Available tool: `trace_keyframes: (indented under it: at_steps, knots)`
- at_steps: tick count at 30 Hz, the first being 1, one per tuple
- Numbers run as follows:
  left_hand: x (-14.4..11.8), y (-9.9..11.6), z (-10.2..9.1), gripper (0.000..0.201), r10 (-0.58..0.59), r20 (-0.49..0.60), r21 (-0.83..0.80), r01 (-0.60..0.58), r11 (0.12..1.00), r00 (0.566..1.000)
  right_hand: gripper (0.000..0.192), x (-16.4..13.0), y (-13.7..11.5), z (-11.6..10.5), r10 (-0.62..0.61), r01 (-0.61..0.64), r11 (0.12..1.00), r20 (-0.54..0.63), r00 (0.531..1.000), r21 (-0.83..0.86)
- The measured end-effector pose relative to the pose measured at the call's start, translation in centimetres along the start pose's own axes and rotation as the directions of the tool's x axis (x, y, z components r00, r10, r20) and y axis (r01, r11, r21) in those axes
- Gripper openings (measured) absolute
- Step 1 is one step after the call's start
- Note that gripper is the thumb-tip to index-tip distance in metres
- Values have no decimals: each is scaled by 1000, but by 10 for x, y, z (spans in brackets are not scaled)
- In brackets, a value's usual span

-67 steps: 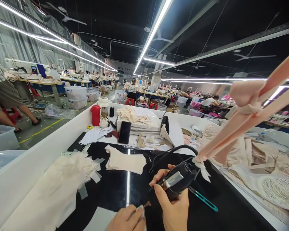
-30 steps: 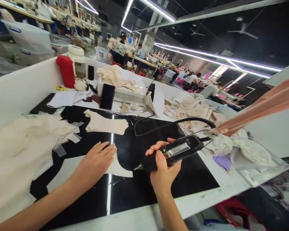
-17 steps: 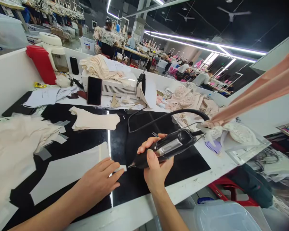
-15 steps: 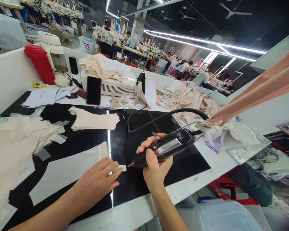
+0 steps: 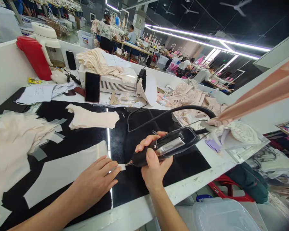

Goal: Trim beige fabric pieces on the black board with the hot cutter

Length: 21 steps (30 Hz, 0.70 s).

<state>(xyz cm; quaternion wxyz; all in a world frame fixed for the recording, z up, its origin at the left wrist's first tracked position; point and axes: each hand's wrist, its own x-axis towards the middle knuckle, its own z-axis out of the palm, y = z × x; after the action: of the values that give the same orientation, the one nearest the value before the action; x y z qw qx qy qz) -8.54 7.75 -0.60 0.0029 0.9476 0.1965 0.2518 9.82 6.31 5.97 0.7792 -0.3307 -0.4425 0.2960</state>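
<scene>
My left hand lies flat with stretched fingers over the right end of a white fabric piece on the black work surface. A narrow white tab sticks out past its fingertips. My right hand is wrapped round a black corded hand tool with a silver lever and a pointed metal tip. The tip is at the tab's outer end; I cannot tell whether it touches. A peach fabric strip runs from the tool's cable end up to the right. Small pointed metal tips show behind my right fingers.
Cream cut pieces lie ahead, and a fabric pile is at left. Behind stand a phone, a white vented box and a red container. Lace items are heaped at right. Co-workers sit in the background.
The tool's tip has shifted slightly left and up, closer to the tab's end. My left hand has barely moved. The camera view has shifted a little.
</scene>
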Motion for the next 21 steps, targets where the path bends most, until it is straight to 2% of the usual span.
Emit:
trace_keyframes:
  at_steps: [11,21]
  knots:
    - [2,1,-3,28,-15,23,13,15,1000,1000,31,0,5,0,13,-13,1000,22,1000,-12]
    - [0,0,2,24,-20,12,2,20,1000,1000,34,-7,-6,-7,46,-45,998,27,999,-41]
